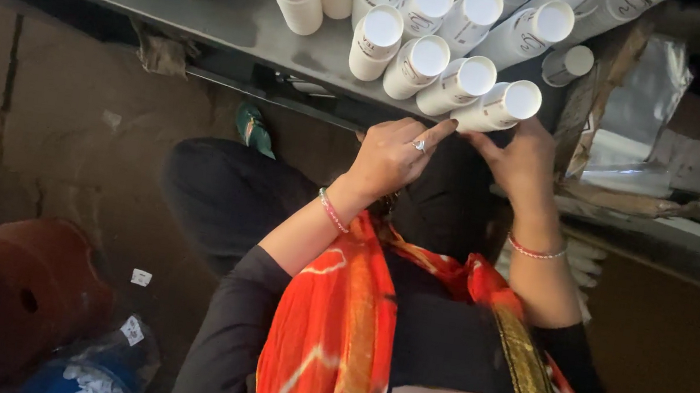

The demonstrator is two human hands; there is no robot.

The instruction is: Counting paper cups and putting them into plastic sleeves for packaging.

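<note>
Both hands meet at the shelf's front edge: the left hand (393, 152) touches a fingertip to the nearest white tube (499, 106), the right hand (521, 161) grips it from below. More capped white tubes (411, 23) crowd the grey metal shelf (211, 17); their dark label markings are hard to make out. A torn cardboard box (654, 111) with shiny lining sits right, partly cut off.

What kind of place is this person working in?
Probably a small packing workshop. Rows of identical white tubes stand on a grey metal workbench. A foil-lined cardboard box sits beside them, and both hands, left hand and right hand, handle the nearest tube.
</note>
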